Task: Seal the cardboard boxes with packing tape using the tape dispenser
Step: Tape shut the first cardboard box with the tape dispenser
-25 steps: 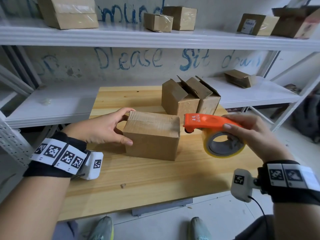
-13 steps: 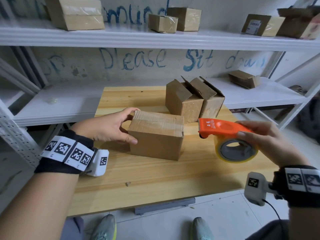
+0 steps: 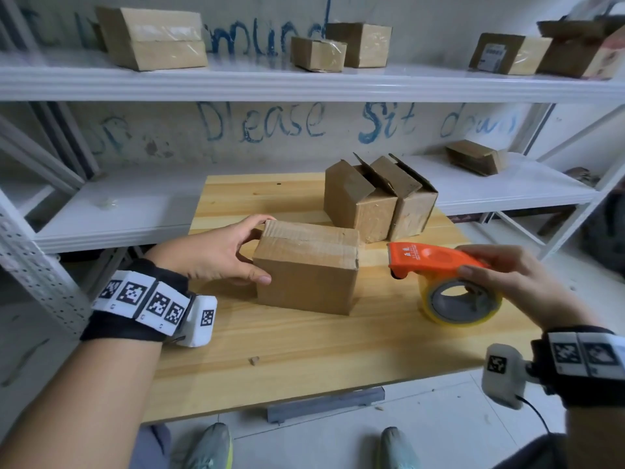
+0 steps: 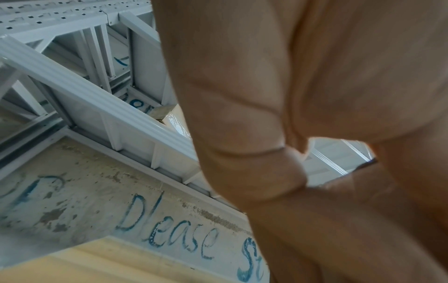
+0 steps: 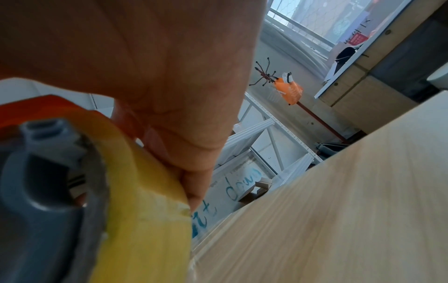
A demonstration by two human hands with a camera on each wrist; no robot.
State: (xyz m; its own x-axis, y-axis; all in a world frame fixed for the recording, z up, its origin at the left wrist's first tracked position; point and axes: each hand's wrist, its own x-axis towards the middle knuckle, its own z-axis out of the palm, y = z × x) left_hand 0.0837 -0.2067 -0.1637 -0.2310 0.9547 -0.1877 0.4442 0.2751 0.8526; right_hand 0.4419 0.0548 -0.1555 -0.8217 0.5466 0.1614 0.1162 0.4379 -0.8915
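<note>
A closed cardboard box (image 3: 306, 267) stands on the wooden table (image 3: 304, 350), its top flaps shut. My left hand (image 3: 220, 253) grips the box's left end, thumb on the front face and fingers over the top corner. To the box's right, my right hand (image 3: 517, 282) holds an orange tape dispenser (image 3: 429, 262) with a yellowish tape roll (image 3: 460, 301); its toothed nose points at the box, a short gap away. The roll sits low over the table. In the right wrist view the tape roll (image 5: 145, 201) and orange dispenser body (image 5: 36, 109) fill the left side.
Two more cardboard boxes (image 3: 378, 198) with open flaps stand behind on the table. White metal shelving (image 3: 304, 82) carries several other boxes above and one flat box (image 3: 475, 157) to the right. A small scrap (image 3: 253, 360) lies near the table's front edge.
My right hand has pulled the dispenser rightward away from the box's right end and lowered it toward the table. The left hand keeps its hold on the box.
</note>
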